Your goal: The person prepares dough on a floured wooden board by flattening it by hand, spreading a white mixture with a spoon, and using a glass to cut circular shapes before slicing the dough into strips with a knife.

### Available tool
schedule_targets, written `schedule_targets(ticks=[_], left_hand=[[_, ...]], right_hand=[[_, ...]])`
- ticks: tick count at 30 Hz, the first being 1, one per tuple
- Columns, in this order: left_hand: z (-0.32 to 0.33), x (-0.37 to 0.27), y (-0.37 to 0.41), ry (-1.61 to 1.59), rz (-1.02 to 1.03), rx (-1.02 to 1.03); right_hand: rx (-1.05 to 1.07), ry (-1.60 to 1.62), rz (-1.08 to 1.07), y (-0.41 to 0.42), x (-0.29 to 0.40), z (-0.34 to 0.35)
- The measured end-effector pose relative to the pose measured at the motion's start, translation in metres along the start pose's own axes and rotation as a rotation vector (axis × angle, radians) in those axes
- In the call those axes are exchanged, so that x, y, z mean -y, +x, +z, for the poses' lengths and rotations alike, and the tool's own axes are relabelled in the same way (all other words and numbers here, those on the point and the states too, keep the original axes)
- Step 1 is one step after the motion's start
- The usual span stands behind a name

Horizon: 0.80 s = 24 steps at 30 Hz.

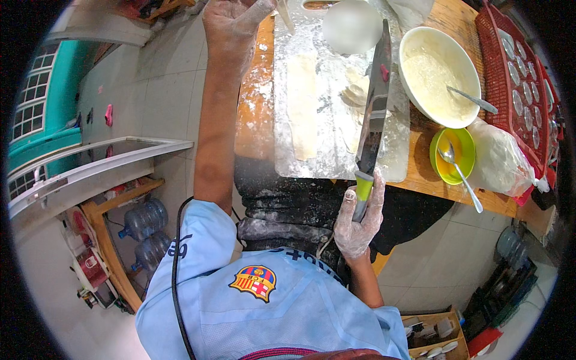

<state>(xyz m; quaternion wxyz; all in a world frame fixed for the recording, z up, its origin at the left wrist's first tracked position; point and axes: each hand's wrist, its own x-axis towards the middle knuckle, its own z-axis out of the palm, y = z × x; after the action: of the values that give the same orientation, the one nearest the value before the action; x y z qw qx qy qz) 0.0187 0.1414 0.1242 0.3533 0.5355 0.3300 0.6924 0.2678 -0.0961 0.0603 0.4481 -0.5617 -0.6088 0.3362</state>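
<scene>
My right hand (360,225), dusted with flour, grips the green and grey handle of a large kitchen knife (375,99). Its long blade points away from me over the right side of a floured white cutting board (398,155). A flat strip of dough (302,108) lies lengthwise on the board's left half. Thin dough pieces (357,87) rest left of the blade, partly hidden by it. At the top edge is my left hand (238,18), floury and cut off by the frame. A narrow pale strip (285,18) shows by its thumb; whether the hand holds it is unclear.
On the wooden table (256,135), right of the board, stand a white bowl (438,76) of pale mixture with a utensil and a green bowl (452,155) with yellow liquid and a spoon. Beyond are a plastic bag of white flour-like contents (499,157) and a red basket (495,58).
</scene>
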Motion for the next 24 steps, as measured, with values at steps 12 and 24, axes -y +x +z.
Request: schedule_targets(ticks=[12, 24], left_hand=[[-0.019, 0.071, -0.007, -0.079, -0.187, -0.058], [-0.033, 0.099, 0.008, 0.359, -0.183, 0.144]], right_hand=[[-0.006, 0.005, -0.022, 0.0, 0.0, 0.0], [0.002, -0.006, -0.022, 0.001, 0.002, 0.001]])
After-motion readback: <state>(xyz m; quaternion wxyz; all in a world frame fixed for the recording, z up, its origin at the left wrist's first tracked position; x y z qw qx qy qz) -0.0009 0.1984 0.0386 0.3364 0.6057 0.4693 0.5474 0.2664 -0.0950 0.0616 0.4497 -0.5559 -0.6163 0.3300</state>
